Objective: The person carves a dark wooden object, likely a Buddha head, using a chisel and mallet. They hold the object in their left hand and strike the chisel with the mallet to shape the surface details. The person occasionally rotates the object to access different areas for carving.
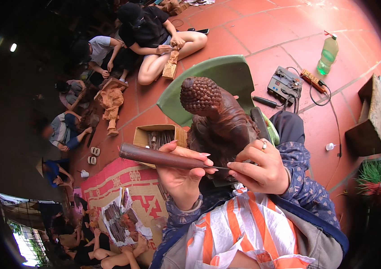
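Note:
My left hand (pixel 180 184) holds a carving chisel (pixel 160 156) by its thick brown wooden handle, the fingers along it and the thumb beneath. The thin metal blade points right, to my right hand (pixel 258 168). Its fingertips are pinched together at the blade's end; whether they grip the blade or the wood behind is hidden. Just beyond both hands stands a dark brown carved wooden statue (pixel 199 99) with a knobbed, curly-haired head and robed shoulders. Its lower part is mostly behind my hands. A striped white and orange cloth (pixel 244 219) covers my lap.
A tool box (pixel 141 136) with several tools stands left of the statue; a green curved plastic piece (pixel 230 74) is behind it. Right are a grey control box (pixel 283 84), power strip (pixel 312 80), bottle (pixel 328 56) and wooden box (pixel 376 121). Several people carve at left around a red mat (pixel 109 179).

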Tool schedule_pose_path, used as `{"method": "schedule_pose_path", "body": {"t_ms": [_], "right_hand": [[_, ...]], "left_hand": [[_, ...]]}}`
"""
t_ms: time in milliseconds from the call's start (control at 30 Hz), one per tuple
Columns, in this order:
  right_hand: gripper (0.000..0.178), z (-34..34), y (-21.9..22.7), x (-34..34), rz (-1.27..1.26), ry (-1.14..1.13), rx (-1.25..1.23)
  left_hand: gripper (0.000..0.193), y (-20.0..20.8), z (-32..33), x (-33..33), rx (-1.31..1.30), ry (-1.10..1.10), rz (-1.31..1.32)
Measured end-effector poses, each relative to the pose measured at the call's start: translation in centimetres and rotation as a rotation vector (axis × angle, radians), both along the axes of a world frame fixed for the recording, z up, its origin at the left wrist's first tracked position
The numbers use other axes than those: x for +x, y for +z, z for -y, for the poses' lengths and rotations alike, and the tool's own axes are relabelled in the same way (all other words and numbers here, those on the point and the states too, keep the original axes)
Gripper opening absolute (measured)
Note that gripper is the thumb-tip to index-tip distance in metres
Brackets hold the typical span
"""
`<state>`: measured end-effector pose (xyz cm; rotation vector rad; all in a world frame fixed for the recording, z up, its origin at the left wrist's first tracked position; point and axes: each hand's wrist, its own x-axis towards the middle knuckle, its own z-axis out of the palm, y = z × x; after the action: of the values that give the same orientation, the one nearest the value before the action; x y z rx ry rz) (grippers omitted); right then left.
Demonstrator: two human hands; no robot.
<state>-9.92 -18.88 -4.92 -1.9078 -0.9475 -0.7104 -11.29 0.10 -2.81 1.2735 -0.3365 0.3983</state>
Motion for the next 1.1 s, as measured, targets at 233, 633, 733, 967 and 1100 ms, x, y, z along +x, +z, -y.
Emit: {"method": "schedule_pose_path", "body": {"t_ms": [233,633,733,967,1100], "right_hand": [[0.013,-1.0,0.3,0.7,-0.142,0.092,0.126],[0.067,-0.8,-0.9,3.2,-0.169,-0.192,0.291],[0.09,-2.2,-1.0,4.1,-0.306,-0.152,0.29],[0.088,-2.2,-1.1,5.2,-0.309,-0.099,0.28],[0.088,-1.6,-0.8,5.5,-0.264,-0.082,0.226]], "left_hand": [[0.032,0.0,-1.0,-0.5,0.179,-0.215,-0.114],[0.022,3.3,-4.5,8.1,0.037,0.079,0.108],[0.02,4.2,-2.8,12.1,-0.084,-0.106,0.209],[0.023,7.0,1.8,13.9,0.052,-0.36,0.019],[0.024,7.1,2.2,13.9,0.107,-0.259,0.027]]}}
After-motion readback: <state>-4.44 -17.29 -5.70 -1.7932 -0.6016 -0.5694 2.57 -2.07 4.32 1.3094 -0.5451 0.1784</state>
